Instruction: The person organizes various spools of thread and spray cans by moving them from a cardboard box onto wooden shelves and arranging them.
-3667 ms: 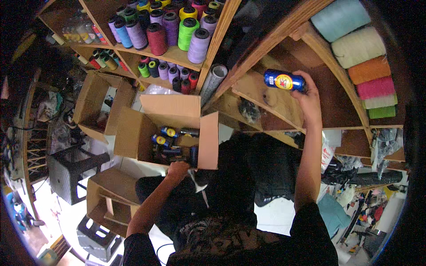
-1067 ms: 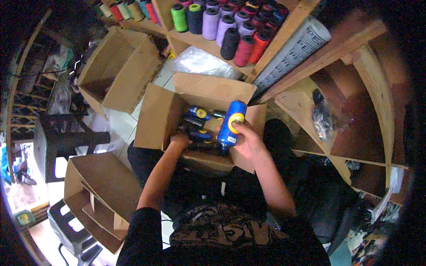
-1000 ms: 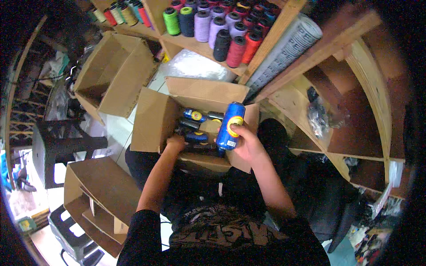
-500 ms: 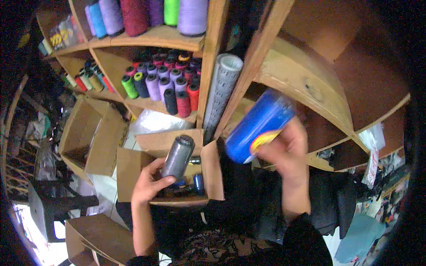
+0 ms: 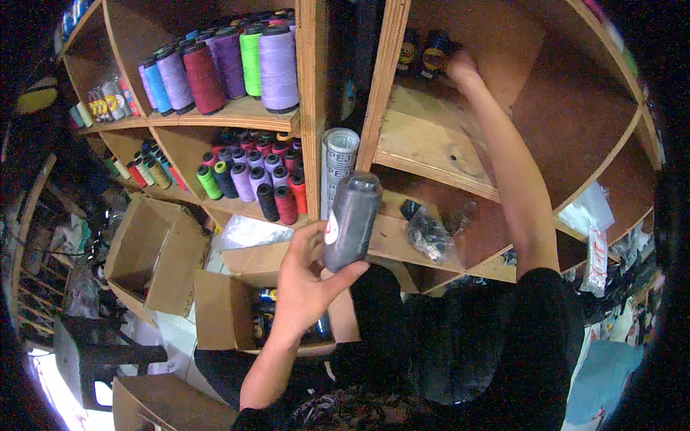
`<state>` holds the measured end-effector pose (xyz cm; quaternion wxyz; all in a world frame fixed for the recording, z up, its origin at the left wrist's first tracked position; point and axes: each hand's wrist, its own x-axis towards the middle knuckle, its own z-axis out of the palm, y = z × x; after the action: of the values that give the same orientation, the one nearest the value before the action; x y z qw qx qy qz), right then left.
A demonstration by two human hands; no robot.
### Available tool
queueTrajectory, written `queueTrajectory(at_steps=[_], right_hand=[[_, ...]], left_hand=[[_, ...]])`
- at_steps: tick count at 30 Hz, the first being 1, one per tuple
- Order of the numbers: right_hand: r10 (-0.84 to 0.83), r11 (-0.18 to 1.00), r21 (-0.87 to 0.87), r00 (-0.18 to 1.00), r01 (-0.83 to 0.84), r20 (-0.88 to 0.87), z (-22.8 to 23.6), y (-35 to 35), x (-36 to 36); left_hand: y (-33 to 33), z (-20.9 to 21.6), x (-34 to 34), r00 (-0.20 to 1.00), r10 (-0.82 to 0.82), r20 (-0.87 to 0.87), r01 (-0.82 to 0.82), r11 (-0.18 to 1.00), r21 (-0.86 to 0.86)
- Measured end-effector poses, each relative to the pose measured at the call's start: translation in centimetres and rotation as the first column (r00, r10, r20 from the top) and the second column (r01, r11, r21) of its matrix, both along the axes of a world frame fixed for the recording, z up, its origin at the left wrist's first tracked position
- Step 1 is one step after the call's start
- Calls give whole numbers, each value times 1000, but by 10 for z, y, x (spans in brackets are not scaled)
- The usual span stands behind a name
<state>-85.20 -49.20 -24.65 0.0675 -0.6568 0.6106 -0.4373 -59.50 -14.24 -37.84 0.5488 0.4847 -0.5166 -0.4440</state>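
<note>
In front of me, my left hand is wrapped round a dark grey thread spool in clear film, tilted slightly, with a pale label on its side. My right arm stretches up to the upper right shelf compartment. There my right hand is closed at the side of a dark blue thread spool with a label; the fingertips are partly hidden. A second dark spool stands to its left. Below my left hand, an open cardboard box holds several wrapped spools.
Wooden shelves on the left carry several coloured thread cones. A grey printed roll stands by the upright. A clear plastic bag lies on the lower right shelf. Another cardboard box and a black stool are at left.
My right hand has carried the blue spool up and away onto the upper right shelf. My left hand, still holding the grey spool, has moved right and up. The view has shifted.
</note>
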Motion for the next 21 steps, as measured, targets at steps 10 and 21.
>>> queueTrajectory(at_steps=[10,21], right_hand=[[-105,994,-84,894,76,-436,-30,-78,-35],[163,969,236,915,-78,-369,60,51,-10]], left_hand=[[-17,4,-29,1000,17,-1,-17,989,-150],[-40,23,-52,967,221,126,-165,923,-348]])
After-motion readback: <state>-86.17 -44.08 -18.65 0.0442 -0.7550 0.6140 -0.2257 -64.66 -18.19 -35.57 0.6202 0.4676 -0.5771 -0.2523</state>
